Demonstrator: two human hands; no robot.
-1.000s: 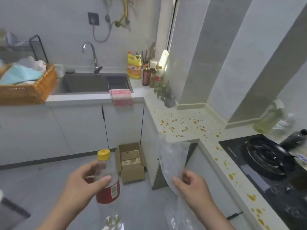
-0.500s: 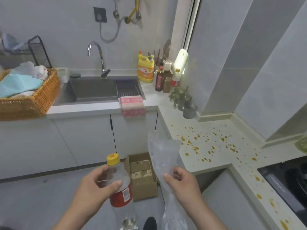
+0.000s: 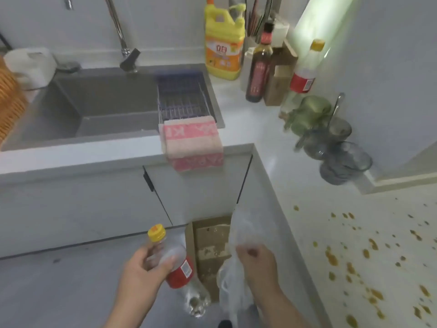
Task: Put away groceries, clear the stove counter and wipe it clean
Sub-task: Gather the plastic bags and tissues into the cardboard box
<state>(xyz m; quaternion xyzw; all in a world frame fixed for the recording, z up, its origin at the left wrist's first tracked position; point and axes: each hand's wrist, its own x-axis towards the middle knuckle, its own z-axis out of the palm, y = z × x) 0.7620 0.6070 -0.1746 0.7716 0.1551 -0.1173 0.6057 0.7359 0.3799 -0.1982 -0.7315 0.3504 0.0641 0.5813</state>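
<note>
Little looks done. Near the floor, the left hand (image 3: 142, 268) grips a bottle (image 3: 179, 268) and the right hand (image 3: 257, 261) clutches a clear bag (image 3: 236, 297) beside it. The counter (image 3: 307, 233) on the right is spattered and unwiped. The cloth (image 3: 192, 140) hangs farther off, by the sink (image 3: 106, 102).

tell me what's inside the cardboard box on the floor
Stained cardboard shows inside the box. The plastic bag and the bottle hide its right side and near end.

Upper left, a grey sink (image 3: 106, 100) with its faucet (image 3: 120, 36); lower centre, an open cardboard box (image 3: 208, 235) on the floor (image 3: 59, 280).
</note>
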